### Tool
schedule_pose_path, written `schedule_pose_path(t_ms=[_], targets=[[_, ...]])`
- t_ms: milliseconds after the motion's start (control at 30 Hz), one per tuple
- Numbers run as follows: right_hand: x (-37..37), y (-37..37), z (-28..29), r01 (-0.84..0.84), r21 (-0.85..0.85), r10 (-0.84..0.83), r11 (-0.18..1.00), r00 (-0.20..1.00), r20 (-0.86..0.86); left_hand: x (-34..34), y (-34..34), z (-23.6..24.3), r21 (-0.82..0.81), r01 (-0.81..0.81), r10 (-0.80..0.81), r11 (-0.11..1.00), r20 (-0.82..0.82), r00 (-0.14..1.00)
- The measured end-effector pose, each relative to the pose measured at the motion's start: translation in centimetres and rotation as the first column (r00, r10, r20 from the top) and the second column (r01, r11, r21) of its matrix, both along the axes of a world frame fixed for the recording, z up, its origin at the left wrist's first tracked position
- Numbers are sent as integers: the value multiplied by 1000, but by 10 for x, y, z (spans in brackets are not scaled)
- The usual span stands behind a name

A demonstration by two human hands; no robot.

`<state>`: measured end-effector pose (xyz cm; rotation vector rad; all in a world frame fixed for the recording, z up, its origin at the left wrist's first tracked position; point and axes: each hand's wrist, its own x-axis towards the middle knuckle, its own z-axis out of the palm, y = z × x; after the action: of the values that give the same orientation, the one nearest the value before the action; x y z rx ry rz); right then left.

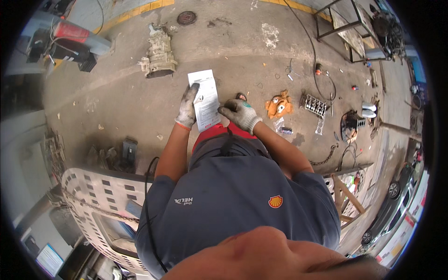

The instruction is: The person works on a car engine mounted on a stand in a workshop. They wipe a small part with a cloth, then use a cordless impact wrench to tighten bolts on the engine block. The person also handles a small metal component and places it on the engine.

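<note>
In left hand [187,106]; part-hidden box [207,103], perhaps

left hand [187,106] in a grip, right hand [240,115] half-curled

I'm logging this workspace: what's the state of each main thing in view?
Left hand: gloved, gripping
White package: held
Right hand: gloved, fingers curled
Orange-brown material: crumpled
Gearbox housing: lying on floor
Chain: slack
Small dark cylinder: on its side

packet [206,100]: smooth, paper-like | gloves [245,115]: matt knit cloth | casing [160,52]: rough metal | floor [107,105]: rough concrete
</note>
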<state>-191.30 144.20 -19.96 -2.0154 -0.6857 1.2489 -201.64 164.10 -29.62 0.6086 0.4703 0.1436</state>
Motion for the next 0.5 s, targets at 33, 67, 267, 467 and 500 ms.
schedule_pose_path(t_ms=[33,67,267,467,500], targets=[[1,5,2,37,-6,-38,999,997,-64,4,-6,24,107,-3,1,994,21,1000],[0,13,2,80,-13,-81,997,989,-127,2,-8,23,223,2,-1,975,-6,1000],[-10,21,-25,293,-239,-375,926,626,-684,4,-45,32,735,12,96,678,-105,990],[-28,-2,-107,44,548,358,835,714,-601,-10,-48,45,800,103,-40,591,-99,994],[-32,0,-101,96,512,308,854,699,-646,-13,-46,38,870,106,-52,481,-92,994]])
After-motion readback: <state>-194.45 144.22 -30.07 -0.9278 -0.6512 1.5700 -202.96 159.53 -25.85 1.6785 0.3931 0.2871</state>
